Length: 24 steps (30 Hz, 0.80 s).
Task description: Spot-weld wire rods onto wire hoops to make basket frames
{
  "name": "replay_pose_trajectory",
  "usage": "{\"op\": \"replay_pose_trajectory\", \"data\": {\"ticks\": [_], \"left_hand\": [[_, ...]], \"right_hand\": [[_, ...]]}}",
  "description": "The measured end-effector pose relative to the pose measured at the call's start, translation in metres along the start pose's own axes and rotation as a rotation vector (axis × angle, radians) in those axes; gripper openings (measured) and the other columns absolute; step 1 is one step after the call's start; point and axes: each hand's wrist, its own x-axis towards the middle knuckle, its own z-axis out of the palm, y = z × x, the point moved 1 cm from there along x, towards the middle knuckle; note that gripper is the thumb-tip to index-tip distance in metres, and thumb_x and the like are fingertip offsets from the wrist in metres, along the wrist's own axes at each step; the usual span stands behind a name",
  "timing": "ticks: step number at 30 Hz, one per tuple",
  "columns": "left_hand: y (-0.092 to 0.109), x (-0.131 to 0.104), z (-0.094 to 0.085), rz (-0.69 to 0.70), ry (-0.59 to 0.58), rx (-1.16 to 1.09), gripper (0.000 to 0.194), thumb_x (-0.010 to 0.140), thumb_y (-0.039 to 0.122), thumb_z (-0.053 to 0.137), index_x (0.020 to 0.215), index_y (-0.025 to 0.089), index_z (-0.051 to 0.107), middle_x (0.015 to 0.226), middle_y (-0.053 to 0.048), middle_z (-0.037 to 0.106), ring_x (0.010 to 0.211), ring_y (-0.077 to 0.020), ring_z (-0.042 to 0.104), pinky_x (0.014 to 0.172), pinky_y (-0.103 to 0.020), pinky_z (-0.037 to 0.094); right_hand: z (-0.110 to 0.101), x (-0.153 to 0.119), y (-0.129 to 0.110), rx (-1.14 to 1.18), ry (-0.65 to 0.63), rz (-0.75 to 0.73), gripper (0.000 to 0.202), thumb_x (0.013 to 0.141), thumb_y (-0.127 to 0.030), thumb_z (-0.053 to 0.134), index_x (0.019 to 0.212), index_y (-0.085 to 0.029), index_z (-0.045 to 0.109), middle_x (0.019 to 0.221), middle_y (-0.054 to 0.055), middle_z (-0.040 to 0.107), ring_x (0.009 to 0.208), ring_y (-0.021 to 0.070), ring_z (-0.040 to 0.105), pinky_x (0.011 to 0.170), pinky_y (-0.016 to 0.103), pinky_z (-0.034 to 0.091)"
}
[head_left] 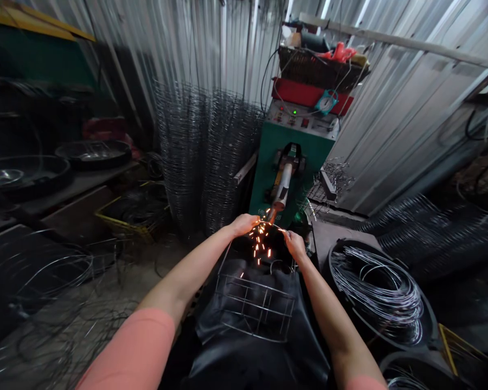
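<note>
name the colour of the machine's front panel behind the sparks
The front panel is green, seen best in the head view.

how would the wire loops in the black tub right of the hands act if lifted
The wire loops would probably flex and spring rather than flop, being thin yet holding round curves. They may slide apart or tangle, since they overlap loosely in the tub. Together they could be heavy, as many metal-looking ones are piled up.

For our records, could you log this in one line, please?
left hand: gripping wire; right hand: gripping wire; sparks: at machine; grid: over apron
</note>
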Motion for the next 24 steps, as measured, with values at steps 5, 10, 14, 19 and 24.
{"op": "replay_pose_trajectory", "data": {"ticks": [5,10,14,19,24], "left_hand": [[-0.003,-0.022,-0.018,-0.119,0.027,0.002,0.040,0.084,0.040,0.043,0.118,0.021,0.054,0.112,-0.008,0.062,0.103,-0.0213,0.056,0.082,-0.027,0.041],[-0.024,-0.133,-0.006,-0.565,0.157,-0.625,0.052,0.079,0.055,0.043,0.111,0.016,0.053,0.095,-0.012,0.065,0.073,-0.0192,0.062,0.055,-0.026,0.046],[-0.010,-0.239,0.049,-1.033,-0.205,-1.331,0.059,0.070,0.068,0.046,0.085,0.012,0.060,0.065,-0.010,0.063,0.045,-0.0157,0.057,0.034,-0.020,0.035],[0.039,-0.266,0.083,-1.071,-0.227,-2.098,0.053,0.078,0.054,0.049,0.090,0.004,0.061,0.077,-0.016,0.066,0.059,-0.0173,0.064,0.048,-0.023,0.049],[0.061,-0.246,0.082,-1.206,0.082,-2.285,0.037,0.082,0.038,0.052,0.099,0.006,0.059,0.069,-0.008,0.064,0.055,-0.0116,0.062,0.055,-0.019,0.051]], "right_hand": [[-0.018,-0.018,0.001,0.012,-0.033,0.038,0.038,0.082,-0.046,0.036,0.080,-0.018,0.061,0.081,0.008,0.065,0.080,0.0207,0.059,0.069,0.026,0.041],[-0.055,-0.110,0.052,0.124,-0.020,0.094,0.044,0.076,-0.054,0.044,0.094,-0.018,0.061,0.096,0.009,0.066,0.093,0.0238,0.060,0.080,0.030,0.044],[-0.080,-0.199,0.111,0.083,0.012,0.359,0.044,0.064,-0.059,0.050,0.080,-0.021,0.064,0.082,0.007,0.069,0.081,0.0252,0.064,0.070,0.029,0.049],[-0.107,-0.243,0.142,0.043,0.014,0.528,0.041,0.054,-0.060,0.052,0.071,-0.024,0.065,0.080,0.006,0.070,0.083,0.0274,0.064,0.069,0.030,0.049],[-0.126,-0.243,0.147,-0.008,0.034,0.578,0.043,0.050,-0.062,0.051,0.069,-0.025,0.064,0.082,0.007,0.070,0.086,0.0304,0.064,0.073,0.035,0.048]]}}
